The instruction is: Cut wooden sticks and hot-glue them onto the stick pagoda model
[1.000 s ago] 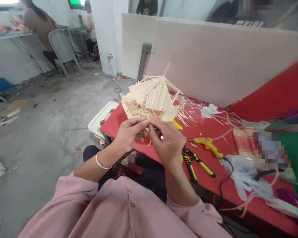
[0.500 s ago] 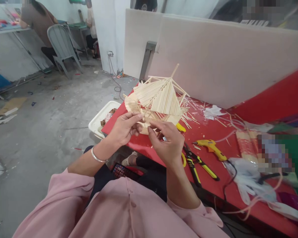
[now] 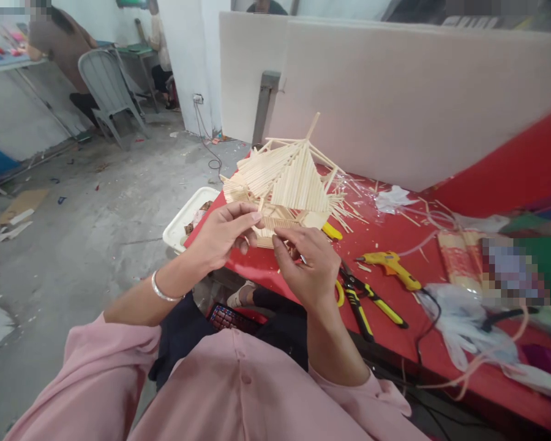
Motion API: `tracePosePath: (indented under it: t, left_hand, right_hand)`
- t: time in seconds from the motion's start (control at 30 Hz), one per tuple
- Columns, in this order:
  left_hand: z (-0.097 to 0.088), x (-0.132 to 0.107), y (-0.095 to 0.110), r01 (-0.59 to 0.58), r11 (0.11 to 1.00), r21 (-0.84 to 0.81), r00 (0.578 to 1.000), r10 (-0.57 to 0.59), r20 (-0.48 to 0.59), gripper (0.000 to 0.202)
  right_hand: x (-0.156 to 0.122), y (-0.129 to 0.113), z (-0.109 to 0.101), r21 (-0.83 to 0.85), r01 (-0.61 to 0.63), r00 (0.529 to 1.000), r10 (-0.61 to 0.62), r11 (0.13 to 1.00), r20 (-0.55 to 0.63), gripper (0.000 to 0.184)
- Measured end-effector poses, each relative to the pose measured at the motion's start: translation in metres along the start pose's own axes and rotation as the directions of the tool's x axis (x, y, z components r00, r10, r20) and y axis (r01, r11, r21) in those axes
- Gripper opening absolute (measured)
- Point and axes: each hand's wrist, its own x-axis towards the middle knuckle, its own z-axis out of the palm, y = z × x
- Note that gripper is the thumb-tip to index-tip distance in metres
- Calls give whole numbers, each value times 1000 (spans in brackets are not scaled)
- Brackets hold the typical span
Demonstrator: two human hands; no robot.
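Note:
A small model hut of thin pale wooden sticks, with a sloped stick roof, stands at the near left corner of a red table. My left hand grips the left side of the hut's base, its thumb and fingers closed on the sticks. My right hand pinches the front edge of the base, fingers together; whether a loose stick is in the pinch I cannot make out.
Yellow-handled pliers and a yellow glue gun lie right of my hands. Loose sticks, white plastic and a stick bundle litter the table. A white tray sits on the floor. A beige partition backs the table. A person sits far left near a chair.
My hands have drawn slightly apart along the hut's base, and the left hand has shifted a little to the left. The hut sits lower, nearer the table.

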Motion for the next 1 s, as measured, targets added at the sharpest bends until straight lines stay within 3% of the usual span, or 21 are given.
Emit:
tracePosePath:
  t: [0.13, 0.27, 0.37, 0.43, 0.5, 0.6, 0.7, 0.8, 0.9, 1.0]
  left_hand:
    - [16, -18, -17, 15, 1000, 16, 992, -17, 126, 21]
    - [38, -22, -50, 84, 996, -15, 974, -79, 210, 26]
    - [53, -18, -79, 150, 988, -28, 966, -140, 217, 30]
    - [61, -15, -97, 196, 979, -56, 961, -180, 210, 31]
    - [68, -12, -111, 247, 965, -88, 956, -227, 188, 32]
    - [75, -10, -126, 289, 949, -128, 953, -272, 133, 29]
    - [78, -10, -135, 321, 932, -169, 947, -311, 84, 25]
    - [77, -9, -142, 331, 922, -200, 943, -331, 34, 26]
    - [75, -8, -148, 314, 930, -192, 948, -318, 10, 29]
    - [75, -7, -150, 304, 937, -171, 952, -306, 14, 34]
  right_hand:
    - [-12, -2, -14, -57, -22, 1000, 21, 998, -18, 10]
    - [-51, 23, -39, -236, -199, 977, 212, 951, 32, 17]
    - [-97, 54, -69, -510, -355, 895, 443, 783, 56, 27]
    - [-126, 72, -90, -652, -394, 824, 563, 648, 61, 37]
    - [-146, 85, -107, -688, -407, 779, 621, 601, 82, 45]
    - [-158, 95, -118, -670, -429, 769, 634, 606, 81, 43]
    - [-153, 97, -115, -684, -428, 766, 638, 591, 72, 41]
    - [-147, 95, -101, -595, -464, 773, 628, 657, 90, 38]
    - [-141, 88, -78, -517, -411, 789, 577, 751, 211, 40]
    - [-134, 80, -55, -568, -326, 746, 575, 756, 337, 45]
